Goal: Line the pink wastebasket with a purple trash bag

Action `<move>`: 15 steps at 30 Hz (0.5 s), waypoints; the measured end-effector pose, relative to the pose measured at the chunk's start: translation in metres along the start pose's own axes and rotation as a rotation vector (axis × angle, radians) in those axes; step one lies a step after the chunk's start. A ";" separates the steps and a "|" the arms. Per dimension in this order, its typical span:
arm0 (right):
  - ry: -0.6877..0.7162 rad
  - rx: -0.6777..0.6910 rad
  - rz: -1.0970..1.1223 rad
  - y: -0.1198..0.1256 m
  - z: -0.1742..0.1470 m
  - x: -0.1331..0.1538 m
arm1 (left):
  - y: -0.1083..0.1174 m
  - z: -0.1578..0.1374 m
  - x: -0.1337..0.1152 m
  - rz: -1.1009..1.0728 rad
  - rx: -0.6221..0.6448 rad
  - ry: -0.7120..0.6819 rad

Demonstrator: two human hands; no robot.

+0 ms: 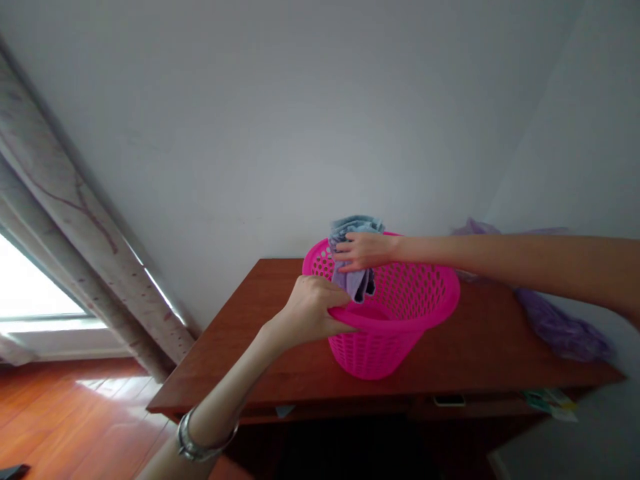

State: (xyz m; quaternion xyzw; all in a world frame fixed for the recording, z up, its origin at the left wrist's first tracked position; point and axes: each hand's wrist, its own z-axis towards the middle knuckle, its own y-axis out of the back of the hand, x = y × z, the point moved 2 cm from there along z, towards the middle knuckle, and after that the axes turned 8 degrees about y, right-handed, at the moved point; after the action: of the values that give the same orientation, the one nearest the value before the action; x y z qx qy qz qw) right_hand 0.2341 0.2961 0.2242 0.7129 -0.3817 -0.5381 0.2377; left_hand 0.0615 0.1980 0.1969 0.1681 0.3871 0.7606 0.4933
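Observation:
A bright pink plastic basket [380, 353] with perforated sides stands on the wooden desk, tilted a little toward me. My left hand [315, 307] is closed on its near left rim, thumb below and fingers over the edge. Above the basket's left side, my right hand [367, 251] grips a folded bundle of cloth [353, 283], light blue on top and pale lilac lower down, with a dark inner edge. The bundle's lower end hangs inside the basket opening. Its exact garment kind cannot be made out.
The brown desk [280, 373] stands against a pale wall [300, 120]. Crumpled purple plastic bags [565, 327] lie at its right end. A drawer handle [449, 401] and papers show at the front. A patterned curtain [85, 193] hangs beside a bright window at left.

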 end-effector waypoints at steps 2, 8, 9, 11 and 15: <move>-0.236 0.122 0.071 0.007 -0.019 0.000 | 0.000 -0.001 0.000 0.030 -0.002 0.007; -0.796 0.536 0.347 0.050 -0.065 0.029 | -0.002 -0.001 0.001 0.083 -0.023 -0.001; -0.777 0.546 0.391 0.060 -0.060 0.035 | -0.002 -0.001 0.001 0.086 -0.027 -0.003; -0.653 0.571 0.519 0.076 -0.041 0.048 | -0.002 -0.001 0.000 0.086 -0.034 -0.009; -0.402 0.446 0.975 0.078 0.017 0.062 | -0.001 -0.003 -0.002 0.081 -0.049 -0.005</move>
State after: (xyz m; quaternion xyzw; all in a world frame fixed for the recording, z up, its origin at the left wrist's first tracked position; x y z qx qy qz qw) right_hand 0.2032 0.2012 0.2414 0.3710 -0.8084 -0.3977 0.2250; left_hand 0.0613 0.1950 0.1942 0.1732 0.3600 0.7888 0.4670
